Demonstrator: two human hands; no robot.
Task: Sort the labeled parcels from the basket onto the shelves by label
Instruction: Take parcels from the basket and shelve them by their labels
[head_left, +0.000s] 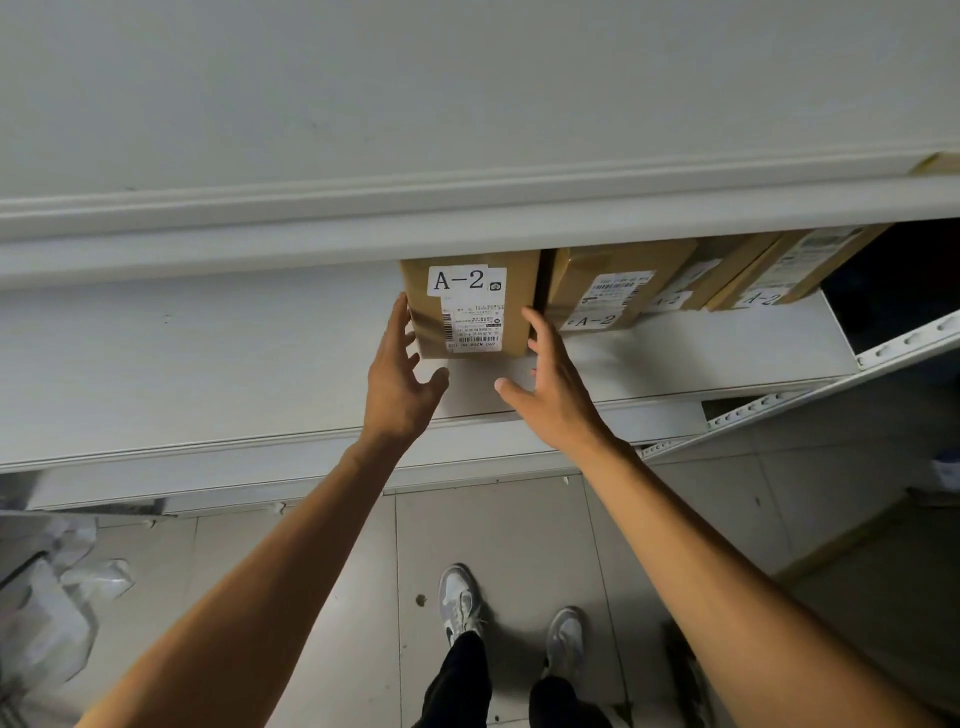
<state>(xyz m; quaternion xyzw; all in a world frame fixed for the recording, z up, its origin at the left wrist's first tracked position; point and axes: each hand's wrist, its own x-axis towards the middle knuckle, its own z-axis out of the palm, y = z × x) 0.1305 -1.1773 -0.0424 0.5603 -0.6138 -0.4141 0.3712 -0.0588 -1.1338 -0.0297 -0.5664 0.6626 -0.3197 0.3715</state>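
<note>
A brown cardboard parcel labelled A-2 (470, 304) stands on the white middle shelf (208, 364), partly under the shelf above. My left hand (400, 371) lies against its left side with fingers straight. At the parcel's right front corner, my right hand (550, 384) touches it with spread fingers. Neither hand is curled round the box. To its right stand more brown parcels with A-2 labels (597, 296), (769, 283).
The upper shelf (467, 223) overhangs the parcels. A perforated metal upright (779, 400) marks the shelf's right end. White plastic bags (57, 613) lie on the tiled floor at the left. My feet (511, 618) stand below the shelf's edge.
</note>
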